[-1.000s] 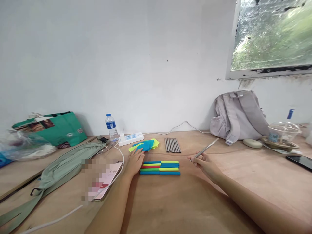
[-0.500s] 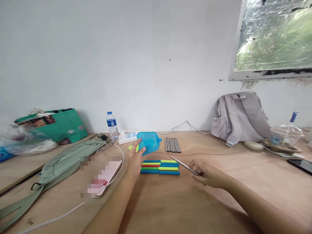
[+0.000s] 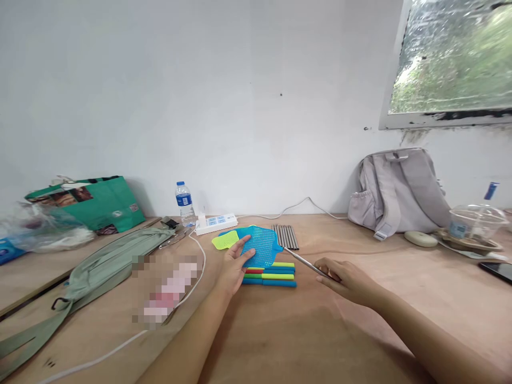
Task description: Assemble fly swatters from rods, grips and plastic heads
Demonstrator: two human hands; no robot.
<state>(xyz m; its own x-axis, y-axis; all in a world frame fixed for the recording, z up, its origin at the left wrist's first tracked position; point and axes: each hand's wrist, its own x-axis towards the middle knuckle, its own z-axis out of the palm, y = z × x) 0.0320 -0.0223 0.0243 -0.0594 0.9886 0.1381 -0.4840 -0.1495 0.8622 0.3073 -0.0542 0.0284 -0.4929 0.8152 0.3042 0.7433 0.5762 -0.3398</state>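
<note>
My left hand (image 3: 236, 266) is closed on a blue perforated fly swatter head (image 3: 261, 246), thumb in front of the mesh. My right hand (image 3: 340, 278) grips a thin metal rod (image 3: 302, 260). The rod's far tip meets the short neck on the right side of the swatter head; whether it is inside the neck I cannot tell. Below the head lie several coloured tubes (image 3: 279, 284) in blue, yellow, green and red, partly covered by it. Behind, several metal rods (image 3: 288, 237) rest side by side. A yellow-green swatter head (image 3: 225, 241) lies on the table left of the held one.
A white power strip (image 3: 216, 224) and a water bottle (image 3: 184, 205) stand near the wall. On the left are a grey-green strap bag (image 3: 116, 261), a green bag (image 3: 108, 208) and a white cable (image 3: 114, 349). A backpack (image 3: 394, 197) and a plastic cup (image 3: 476, 226) are at the right.
My left hand has brought the blue swatter head right and nearer, over the coloured tubes. The rod in my right hand now meets its neck; before, they were apart.
</note>
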